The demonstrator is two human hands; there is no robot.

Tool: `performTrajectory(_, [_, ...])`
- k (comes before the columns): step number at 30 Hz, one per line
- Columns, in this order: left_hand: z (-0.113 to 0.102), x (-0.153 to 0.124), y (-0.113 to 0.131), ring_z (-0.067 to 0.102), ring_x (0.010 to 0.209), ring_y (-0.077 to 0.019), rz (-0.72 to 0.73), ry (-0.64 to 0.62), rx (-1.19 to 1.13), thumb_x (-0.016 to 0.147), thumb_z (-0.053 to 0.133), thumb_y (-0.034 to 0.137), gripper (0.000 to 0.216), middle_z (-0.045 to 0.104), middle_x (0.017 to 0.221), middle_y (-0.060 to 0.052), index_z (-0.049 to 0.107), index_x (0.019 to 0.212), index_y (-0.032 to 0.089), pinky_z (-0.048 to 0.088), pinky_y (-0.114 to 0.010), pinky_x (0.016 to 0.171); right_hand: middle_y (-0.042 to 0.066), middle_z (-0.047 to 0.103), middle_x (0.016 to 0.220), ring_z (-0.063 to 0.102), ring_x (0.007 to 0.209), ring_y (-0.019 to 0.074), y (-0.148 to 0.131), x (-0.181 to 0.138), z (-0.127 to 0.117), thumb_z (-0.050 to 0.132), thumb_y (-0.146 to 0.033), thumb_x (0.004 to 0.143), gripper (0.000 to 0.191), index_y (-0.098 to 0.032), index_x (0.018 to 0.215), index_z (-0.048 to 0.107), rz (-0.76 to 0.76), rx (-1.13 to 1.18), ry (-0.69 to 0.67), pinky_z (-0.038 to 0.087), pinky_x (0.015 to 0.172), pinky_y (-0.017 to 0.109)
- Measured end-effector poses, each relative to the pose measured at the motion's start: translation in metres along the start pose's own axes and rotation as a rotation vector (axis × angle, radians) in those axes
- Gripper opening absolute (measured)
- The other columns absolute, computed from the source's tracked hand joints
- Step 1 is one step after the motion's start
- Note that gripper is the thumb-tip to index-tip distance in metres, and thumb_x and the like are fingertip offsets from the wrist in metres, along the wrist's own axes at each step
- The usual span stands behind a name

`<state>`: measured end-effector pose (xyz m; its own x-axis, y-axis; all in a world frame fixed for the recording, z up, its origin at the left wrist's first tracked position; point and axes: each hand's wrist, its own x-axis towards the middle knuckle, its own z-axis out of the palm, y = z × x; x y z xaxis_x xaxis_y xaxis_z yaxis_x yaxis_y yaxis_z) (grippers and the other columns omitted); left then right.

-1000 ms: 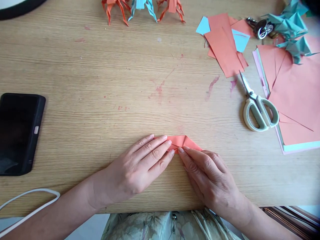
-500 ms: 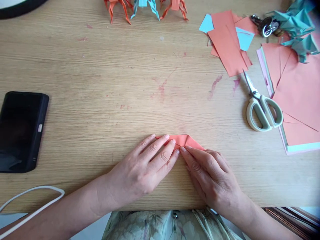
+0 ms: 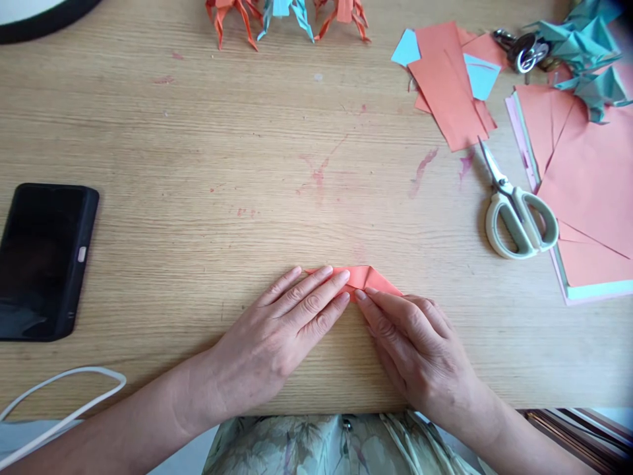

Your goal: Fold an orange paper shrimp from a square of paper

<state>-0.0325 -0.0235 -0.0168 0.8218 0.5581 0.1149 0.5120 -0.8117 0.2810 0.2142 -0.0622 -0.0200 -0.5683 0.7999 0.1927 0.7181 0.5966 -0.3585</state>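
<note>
A small folded piece of orange paper point(image 3: 368, 277) lies on the wooden table near its front edge, narrow and pointed toward both sides. Across its left part my left hand point(image 3: 291, 330) lies flat, fingers stretched out and pressing on the paper. My right hand point(image 3: 420, 343) pinches the paper's lower edge right of the middle, thumb and forefinger together and the other fingers curled under. The two hands nearly meet at the paper's lower edge. Much of its left end is hidden under my left fingers.
White-handled scissors point(image 3: 521, 211) lie at the right beside a stack of orange sheets point(image 3: 588, 185). Cut paper pieces point(image 3: 448, 86), keys point(image 3: 524, 53) and teal folded figures point(image 3: 588, 53) are behind. Folded figures point(image 3: 287, 16) stand at the back. A phone point(image 3: 44, 260) and white cable point(image 3: 99, 373) lie left.
My left fingers have shifted slightly and lie flatter on the orange paper, with the forefinger a little farther right. My right hand keeps its pinch in nearly the same place.
</note>
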Motion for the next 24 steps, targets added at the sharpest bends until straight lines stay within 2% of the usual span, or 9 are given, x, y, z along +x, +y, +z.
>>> performTrajectory(5, [0.002, -0.003, -0.001, 0.032, 0.151, -0.0306, -0.035, -0.035, 0.007, 0.103, 0.044, 0.019, 0.048, 0.037, 0.163, -0.014, 0.044, 0.151, 0.011, 0.023, -0.051, 0.125, 0.021, 0.061, 0.126, 0.055, 0.099, 0.0275, 0.001, 0.0, 0.001, 0.05, -0.005, 0.096, 0.041, 0.002, 0.136, 0.055, -0.045, -0.055, 0.01, 0.05, 0.085, 0.043])
performTrajectory(9, [0.002, -0.006, -0.004, 0.033, 0.151, -0.0306, -0.039, -0.057, 0.016, 0.104, 0.046, 0.026, 0.051, 0.036, 0.164, -0.012, 0.041, 0.154, 0.015, 0.027, -0.051, 0.123, 0.02, 0.062, 0.125, 0.056, 0.096, 0.0267, 0.002, 0.0, 0.003, 0.05, -0.006, 0.096, 0.041, 0.001, 0.137, 0.055, -0.047, -0.074, 0.016, 0.051, 0.083, 0.042])
performTrajectory(15, [0.001, -0.009, -0.003, 0.028, 0.154, -0.0296, -0.062, -0.094, 0.044, 0.104, 0.046, 0.028, 0.052, 0.028, 0.167, -0.012, 0.039, 0.155, 0.017, 0.028, -0.05, 0.123, 0.021, 0.063, 0.12, 0.056, 0.096, 0.0274, 0.002, 0.001, 0.004, 0.049, -0.008, 0.098, 0.041, -0.001, 0.139, 0.051, -0.045, -0.071, 0.016, 0.05, 0.08, 0.042])
performTrajectory(19, [0.001, -0.013, -0.001, 0.026, 0.154, -0.0332, -0.108, -0.106, 0.118, 0.104, 0.046, 0.035, 0.055, 0.026, 0.168, -0.011, 0.036, 0.157, 0.02, 0.024, -0.06, 0.122, 0.019, 0.062, 0.121, 0.056, 0.096, 0.0271, 0.003, 0.001, 0.008, 0.047, -0.009, 0.099, 0.041, -0.007, 0.141, 0.049, -0.035, -0.089, 0.024, 0.05, 0.079, 0.041])
performTrajectory(24, [-0.001, -0.014, 0.002, 0.023, 0.155, -0.035, -0.143, -0.116, 0.147, 0.102, 0.051, 0.039, 0.061, 0.022, 0.168, -0.012, 0.033, 0.158, 0.025, 0.024, -0.064, 0.12, 0.02, 0.063, 0.119, 0.054, 0.092, 0.0272, 0.003, 0.002, 0.01, 0.045, -0.008, 0.098, 0.038, -0.005, 0.135, 0.055, -0.044, -0.126, 0.057, 0.049, 0.077, 0.041])
